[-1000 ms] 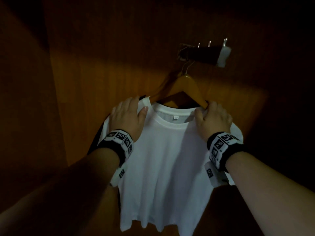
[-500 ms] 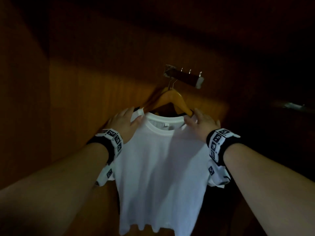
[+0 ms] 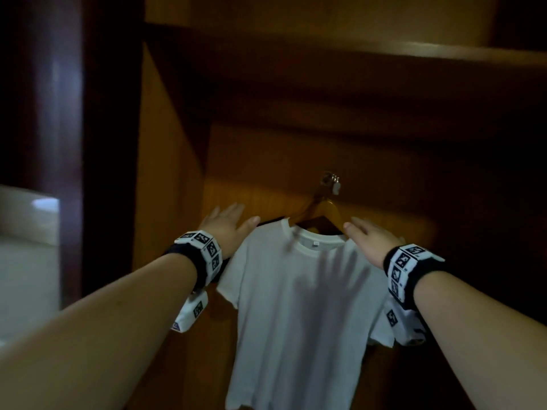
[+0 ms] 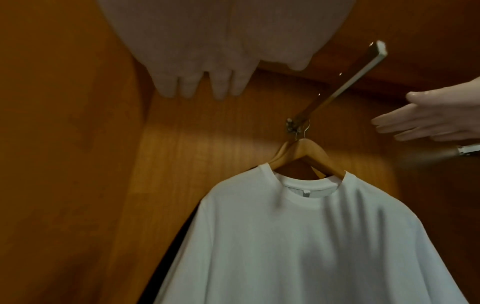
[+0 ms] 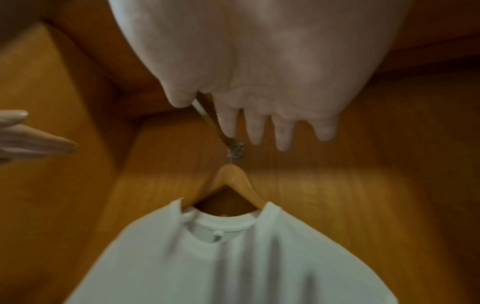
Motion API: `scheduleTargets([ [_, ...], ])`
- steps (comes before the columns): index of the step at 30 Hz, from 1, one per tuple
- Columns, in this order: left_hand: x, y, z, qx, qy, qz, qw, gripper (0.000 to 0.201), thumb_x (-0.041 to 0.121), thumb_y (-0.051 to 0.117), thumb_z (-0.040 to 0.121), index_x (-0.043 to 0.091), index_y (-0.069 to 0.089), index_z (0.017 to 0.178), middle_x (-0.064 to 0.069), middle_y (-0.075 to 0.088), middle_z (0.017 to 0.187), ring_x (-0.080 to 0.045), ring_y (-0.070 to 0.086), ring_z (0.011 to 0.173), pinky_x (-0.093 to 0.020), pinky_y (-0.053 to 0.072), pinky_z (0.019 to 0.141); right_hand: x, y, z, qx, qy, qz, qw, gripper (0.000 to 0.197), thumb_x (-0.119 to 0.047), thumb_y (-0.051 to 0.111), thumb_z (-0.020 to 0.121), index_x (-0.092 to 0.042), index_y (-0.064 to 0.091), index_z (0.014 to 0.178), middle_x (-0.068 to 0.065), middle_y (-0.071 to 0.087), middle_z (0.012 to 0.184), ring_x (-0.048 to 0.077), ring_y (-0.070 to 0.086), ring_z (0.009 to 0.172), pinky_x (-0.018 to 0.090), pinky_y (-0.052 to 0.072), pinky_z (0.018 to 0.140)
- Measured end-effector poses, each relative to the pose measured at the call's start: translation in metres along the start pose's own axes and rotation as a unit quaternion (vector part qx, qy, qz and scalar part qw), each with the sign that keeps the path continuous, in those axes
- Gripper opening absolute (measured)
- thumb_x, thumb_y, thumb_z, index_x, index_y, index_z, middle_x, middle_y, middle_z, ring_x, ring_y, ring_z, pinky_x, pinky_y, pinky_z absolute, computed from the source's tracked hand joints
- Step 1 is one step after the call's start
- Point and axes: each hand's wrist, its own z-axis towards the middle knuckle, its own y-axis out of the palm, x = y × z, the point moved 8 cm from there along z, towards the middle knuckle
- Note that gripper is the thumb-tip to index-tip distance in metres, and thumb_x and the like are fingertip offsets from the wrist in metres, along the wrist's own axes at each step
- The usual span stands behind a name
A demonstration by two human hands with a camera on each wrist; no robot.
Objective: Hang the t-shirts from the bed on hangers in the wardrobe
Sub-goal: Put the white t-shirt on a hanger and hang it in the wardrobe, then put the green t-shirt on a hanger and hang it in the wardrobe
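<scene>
Your white t-shirt (image 3: 299,306) hangs on a wooden hanger (image 3: 322,216) whose wire hook is caught on a pull-out rail (image 4: 340,86) fixed to the back panel of the wardrobe (image 3: 177,161). The collar sits round the hanger's neck and both shoulders drape over its arms, with the body of the shirt falling straight down in front of the orange-brown wood. Your left hand (image 3: 226,224) is off the shirt, raised just beside the left shoulder seam with its fingers (image 4: 202,82) straight and spread and nothing in them; in the left wrist view the fingertips are up above the collar, apart from the fabric. Your right hand (image 3: 371,239) is also flat and empty, with the palm turned toward the shirt, just beside the right shoulder and the end of the hanger's arm. In the right wrist view its fingers (image 5: 283,131) point loosely down toward the rail bracket above the hanger's hook, and you cannot tell from that blurred picture whether any of them touches the rail. Behind the white shirt's left edge a dark garment (image 4: 171,257) shows as a thin strip.
</scene>
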Motion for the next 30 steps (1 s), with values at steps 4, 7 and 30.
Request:
scheduleTargets([
  [4, -0.01, -0.038, -0.075, 0.051, -0.043, 0.03, 0.997, 0.085, 0.08, 0.019, 0.095, 0.032, 0.013, 0.164, 0.009, 0.008, 0.172, -0.023, 0.002, 0.159, -0.048, 0.009, 0.128, -0.02, 0.007, -0.029, -0.026, -0.053, 0.051, 0.997, 0.076, -0.08, 0.014, 0.094, -0.043, 0.024, 0.159, -0.008, 0.02, 0.17, 0.028, 0.023, 0.155, 0.061, 0.012, 0.124],
  [7, -0.026, -0.064, -0.134, 0.062, -0.073, 0.065, 0.993, 0.086, 0.08, 0.02, 0.095, 0.03, 0.016, 0.164, 0.006, 0.009, 0.172, -0.024, 0.003, 0.159, -0.047, 0.007, 0.128, -0.044, 0.022, -0.058, -0.053, -0.082, 0.082, 0.992, 0.071, -0.076, 0.016, 0.098, -0.042, 0.024, 0.16, -0.008, 0.023, 0.169, 0.029, 0.023, 0.155, 0.059, 0.014, 0.124],
  [30, -0.249, -0.303, -0.382, 0.137, -0.258, 0.178, 0.94, 0.083, 0.076, 0.021, 0.097, 0.027, 0.016, 0.165, 0.003, 0.009, 0.172, -0.027, 0.005, 0.159, -0.046, 0.007, 0.128, -0.418, 0.037, -0.218, -0.077, -0.307, 0.238, 0.918, 0.074, -0.069, 0.031, 0.101, -0.023, 0.032, 0.16, 0.006, 0.04, 0.161, 0.028, 0.04, 0.146, 0.043, 0.031, 0.119],
])
